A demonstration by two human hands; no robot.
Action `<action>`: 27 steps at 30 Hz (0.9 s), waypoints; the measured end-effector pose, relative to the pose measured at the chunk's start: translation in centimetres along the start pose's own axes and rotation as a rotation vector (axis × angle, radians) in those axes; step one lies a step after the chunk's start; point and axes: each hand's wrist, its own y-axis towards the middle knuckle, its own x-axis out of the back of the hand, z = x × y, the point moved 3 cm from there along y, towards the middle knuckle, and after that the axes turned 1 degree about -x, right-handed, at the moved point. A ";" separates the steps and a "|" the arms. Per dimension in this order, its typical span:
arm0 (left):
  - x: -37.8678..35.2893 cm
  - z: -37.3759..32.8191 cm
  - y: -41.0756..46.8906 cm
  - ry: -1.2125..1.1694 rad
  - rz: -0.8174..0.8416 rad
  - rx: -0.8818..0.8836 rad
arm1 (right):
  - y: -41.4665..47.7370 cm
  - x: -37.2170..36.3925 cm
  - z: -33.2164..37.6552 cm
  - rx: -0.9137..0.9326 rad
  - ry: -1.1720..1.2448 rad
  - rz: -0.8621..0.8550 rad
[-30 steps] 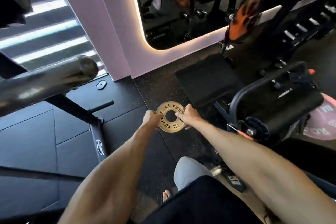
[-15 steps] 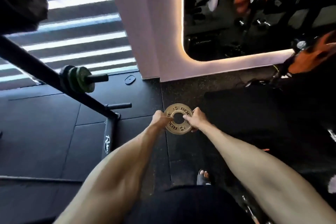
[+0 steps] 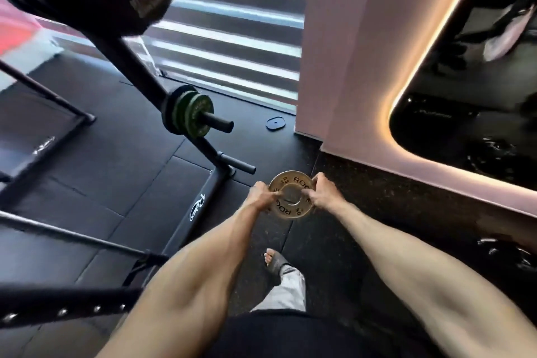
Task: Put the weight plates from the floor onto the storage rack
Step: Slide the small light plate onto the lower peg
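Holding a small gold weight plate (image 3: 287, 211) by its two sides, the left hand (image 3: 261, 195) and the right hand (image 3: 322, 193) each have fingers curled tight round its rim. The plate is up in the air over the black floor (image 3: 363, 212), with its flat face turned up. The black storage rack (image 3: 203, 151) stands just to its left. A short peg (image 3: 238, 165) on the rack pokes out near the plate. Higher up, green plates (image 3: 193, 115) sit on another peg.

Small gold plate (image 3: 293, 180) face-up above the floor, green plates (image 3: 193, 118) stacked on black rack (image 3: 136, 70) peg
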 end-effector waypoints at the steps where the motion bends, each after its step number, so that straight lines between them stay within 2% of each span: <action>1: 0.9 0.0 1.6 -0.021 -0.005 0.021 | 1.8 -0.1 1.1 0.017 -0.012 0.019; 5: 4.5 0.0 7.4 -0.102 -0.041 0.084 | 8.1 -0.2 5.5 0.076 -0.066 0.074; 15: 12.6 -0.5 12.7 -0.244 -0.262 0.211 | 18.4 -1.2 16.9 0.267 -0.192 0.243; 23: 16.0 0.2 16.4 -0.426 -0.436 0.397 | 24.5 -3.0 24.2 0.441 -0.275 0.418; 27: 16.0 0.3 17.7 -0.404 -0.473 0.449 | 27.0 -3.2 26.5 0.561 -0.358 0.549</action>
